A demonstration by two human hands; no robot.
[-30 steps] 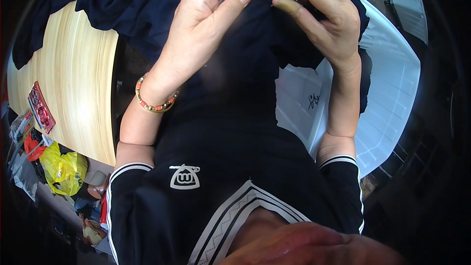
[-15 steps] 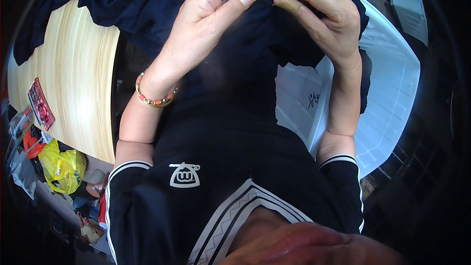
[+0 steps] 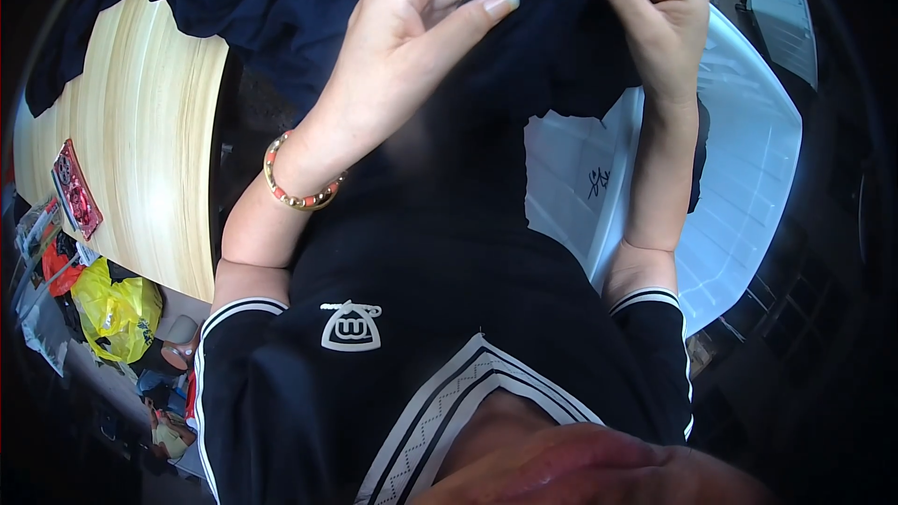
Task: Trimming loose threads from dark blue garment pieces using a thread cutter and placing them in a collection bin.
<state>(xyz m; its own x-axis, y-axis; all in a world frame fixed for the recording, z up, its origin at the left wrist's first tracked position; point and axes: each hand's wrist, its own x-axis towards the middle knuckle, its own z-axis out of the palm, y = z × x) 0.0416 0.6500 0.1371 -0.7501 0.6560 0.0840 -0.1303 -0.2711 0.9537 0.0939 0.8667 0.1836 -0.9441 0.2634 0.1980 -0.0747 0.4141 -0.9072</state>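
Observation:
Dark navy cloth hangs in front of me and spreads to the upper left. At the upper middle, my left hand has a band of it between thumb and fingers. The thumb lies along the front; the fingertips are partly hidden behind the cloth. My right hand is farther right and higher, its thumb and fingers closed on the cloth near the top edge. Its thumb tip looks yellowish. The picture's top edge cuts off some of its fingers. A bead bracelet circles my left wrist.
To the left is a pale wooden tabletop bearing a red patterned packet. Below it are a yellow plastic bag and other clutter. A large white plastic tub stands at the right, and another white bin lies beyond it.
My hands were close together, pinching a dark edge of cloth. Now they are farther apart: the right has moved up and right, and the left grip looks looser.

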